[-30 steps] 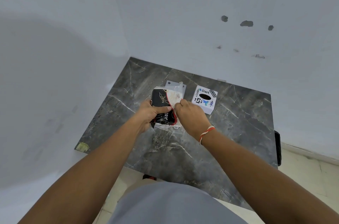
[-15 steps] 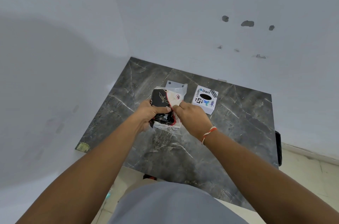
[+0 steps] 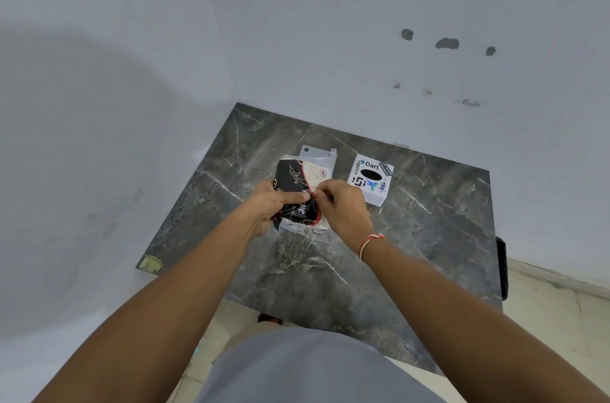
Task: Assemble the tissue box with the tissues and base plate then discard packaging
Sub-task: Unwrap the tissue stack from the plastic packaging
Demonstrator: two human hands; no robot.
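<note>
A dark grey marble-patterned table with pale veins stands pushed into the corner of two pale blue-grey painted walls. A small yellowish square sticker sits at the table's near left corner. Three dark chipped patches mark the wall above the table's far right corner. Beige floor tiles show past the table's right edge.

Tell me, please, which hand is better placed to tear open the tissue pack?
The right hand, I think. It pinches the wrapper's red seam at the middle of the tissue pack, while the left hand clamps the pack's black side to steady it.
</note>
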